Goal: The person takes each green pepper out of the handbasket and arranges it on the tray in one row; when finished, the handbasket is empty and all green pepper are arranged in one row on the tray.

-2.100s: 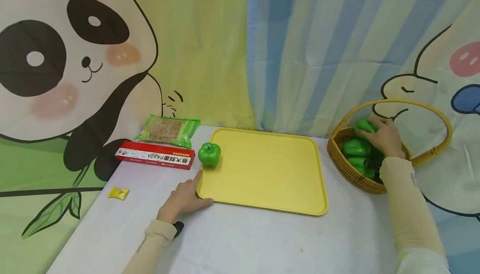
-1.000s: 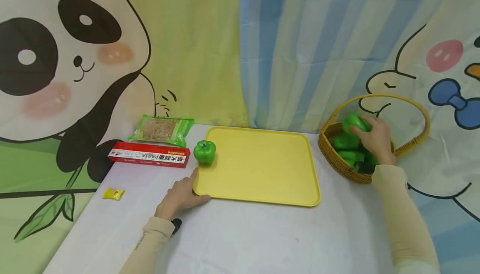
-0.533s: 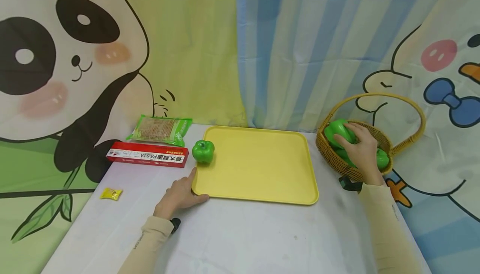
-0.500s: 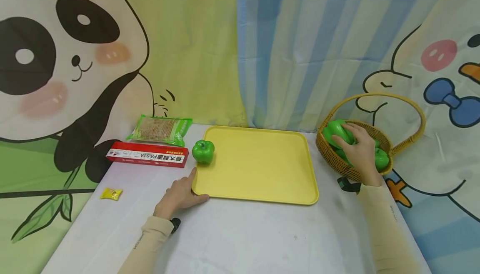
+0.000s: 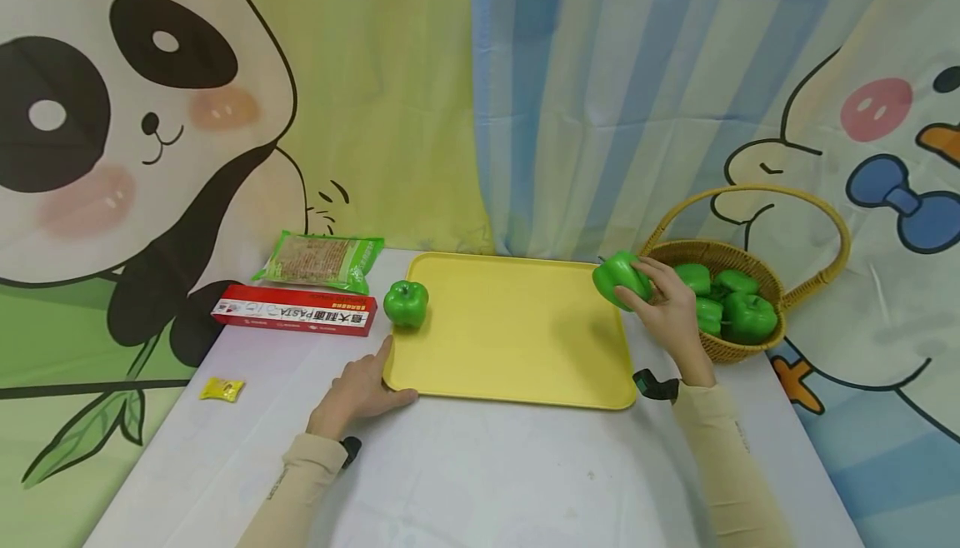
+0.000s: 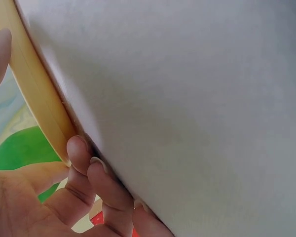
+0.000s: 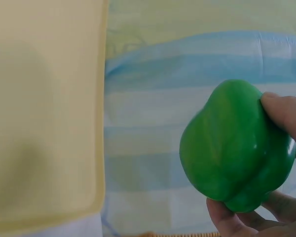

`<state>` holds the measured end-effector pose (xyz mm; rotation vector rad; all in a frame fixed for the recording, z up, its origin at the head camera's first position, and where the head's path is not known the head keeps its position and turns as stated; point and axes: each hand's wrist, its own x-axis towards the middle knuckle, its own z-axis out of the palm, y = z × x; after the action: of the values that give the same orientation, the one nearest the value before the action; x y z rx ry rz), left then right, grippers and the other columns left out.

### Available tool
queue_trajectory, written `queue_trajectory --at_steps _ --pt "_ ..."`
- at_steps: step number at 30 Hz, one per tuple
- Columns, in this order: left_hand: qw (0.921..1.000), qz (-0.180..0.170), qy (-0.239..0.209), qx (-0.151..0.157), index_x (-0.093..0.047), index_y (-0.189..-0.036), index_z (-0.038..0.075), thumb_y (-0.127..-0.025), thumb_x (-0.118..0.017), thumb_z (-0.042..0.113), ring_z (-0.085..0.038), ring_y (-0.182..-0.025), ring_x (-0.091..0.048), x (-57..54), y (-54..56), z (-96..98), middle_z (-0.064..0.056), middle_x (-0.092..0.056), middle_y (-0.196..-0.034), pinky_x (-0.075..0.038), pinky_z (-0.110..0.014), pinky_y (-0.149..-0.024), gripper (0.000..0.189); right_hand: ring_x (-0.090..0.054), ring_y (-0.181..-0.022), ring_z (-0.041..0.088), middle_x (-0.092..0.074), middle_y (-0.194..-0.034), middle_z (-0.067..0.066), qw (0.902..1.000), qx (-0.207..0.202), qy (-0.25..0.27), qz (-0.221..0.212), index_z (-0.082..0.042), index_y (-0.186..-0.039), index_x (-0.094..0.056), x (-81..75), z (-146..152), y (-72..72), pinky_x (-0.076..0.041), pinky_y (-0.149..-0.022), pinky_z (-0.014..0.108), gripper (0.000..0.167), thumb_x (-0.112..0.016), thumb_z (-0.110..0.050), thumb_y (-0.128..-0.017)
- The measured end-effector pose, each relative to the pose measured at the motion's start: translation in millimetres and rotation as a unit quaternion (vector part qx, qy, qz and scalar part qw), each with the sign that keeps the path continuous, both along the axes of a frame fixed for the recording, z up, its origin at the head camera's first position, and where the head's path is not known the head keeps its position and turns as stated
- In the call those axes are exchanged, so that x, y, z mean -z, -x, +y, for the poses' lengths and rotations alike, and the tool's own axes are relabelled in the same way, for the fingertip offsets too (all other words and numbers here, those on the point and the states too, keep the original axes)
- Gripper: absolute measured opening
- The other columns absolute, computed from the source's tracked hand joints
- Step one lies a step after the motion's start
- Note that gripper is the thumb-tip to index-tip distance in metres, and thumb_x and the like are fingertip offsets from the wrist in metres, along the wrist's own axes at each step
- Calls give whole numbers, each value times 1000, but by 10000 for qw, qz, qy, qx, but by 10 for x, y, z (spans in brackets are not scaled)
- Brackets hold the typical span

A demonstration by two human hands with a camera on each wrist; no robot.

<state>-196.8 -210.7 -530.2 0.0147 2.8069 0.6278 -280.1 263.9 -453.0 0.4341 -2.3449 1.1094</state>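
My right hand (image 5: 666,308) grips a green bell pepper (image 5: 621,279) above the right edge of the yellow tray (image 5: 517,331). In the right wrist view, the thumb presses one side of that pepper (image 7: 227,143) and fingers support the other side. My left hand (image 5: 362,391) rests at the tray's near left corner, thumb and index finger spread along its rim. In the left wrist view, its other fingers (image 6: 108,190) lie loosely bent against the white surface. A second green bell pepper (image 5: 406,304) stands at the tray's left edge.
Several green peppers (image 5: 750,319) lie in a wicker basket (image 5: 731,352) with a tall handle, right of the tray. To the left are a red pasta box (image 5: 294,310), a green-edged noodle bag (image 5: 322,261) and a small yellow packet (image 5: 222,389). A printed curtain hangs behind.
My right hand has lifted a green bell pepper out of the basket and carried it left to the tray's right edge. My left hand stays at the tray corner.
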Motion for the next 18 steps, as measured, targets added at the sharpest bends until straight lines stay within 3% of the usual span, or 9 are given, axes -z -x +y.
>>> queue_trajectory --at_steps 2,4,5,9,15,18 --pt "10000 5 -3 -6 -17 -162 12 -77 -76 63 -37 -111 -60 -4 -2 -1 -21 -60 -133 -46 -71 -93 115 -61 -117 40 -57 -141 21 9998 -95 137 -112 -5 -132 -64 23 -61 -1 -49 -82 8 51 -81 -10 -84" --pt "10000 14 -1 -5 -17 -162 12 -77 -76 63 -36 -110 -60 -4 -1 -2 -21 -60 -132 -46 -70 -93 115 -61 -119 40 -56 -142 20 9993 -168 254 -218 -5 -132 -64 42 -123 1 -58 -86 23 51 -81 -9 -84" --pt "10000 15 -3 -8 -17 -162 13 -77 -77 63 -36 -109 -60 -6 -1 -1 -21 -60 -132 -47 -70 -93 115 -61 -119 39 -56 -141 20 9992 -184 275 -236 -4 -132 -64 54 -154 5 -59 -86 25 52 -81 -9 -84" --pt "10000 12 -7 -7 -17 -162 12 -77 -77 62 -36 -110 -60 -5 -1 -2 -22 -60 -132 -46 -70 -93 115 -61 -120 39 -57 -138 21 9991 -228 237 -267 -1 -132 -62 81 -290 3 -59 -83 52 52 -80 -5 -83" --pt "10000 -9 -13 -38 -17 -162 13 -77 -77 61 -34 -107 -60 -5 -13 8 -21 -60 -132 -47 -68 -94 115 -60 -114 39 -55 -131 27 9979 -518 303 -261 9 -131 -59 -51 -521 -104 -62 -78 31 51 -77 1 -84" --pt "10000 19 -29 -36 -17 -162 14 -77 -78 61 -32 -103 -60 -4 -13 13 -20 -62 -128 -48 -67 -92 115 -57 -115 36 -51 -132 28 9967 -599 343 -433 8 -134 -57 -90 -608 -129 -62 -80 41 52 -76 0 -86"
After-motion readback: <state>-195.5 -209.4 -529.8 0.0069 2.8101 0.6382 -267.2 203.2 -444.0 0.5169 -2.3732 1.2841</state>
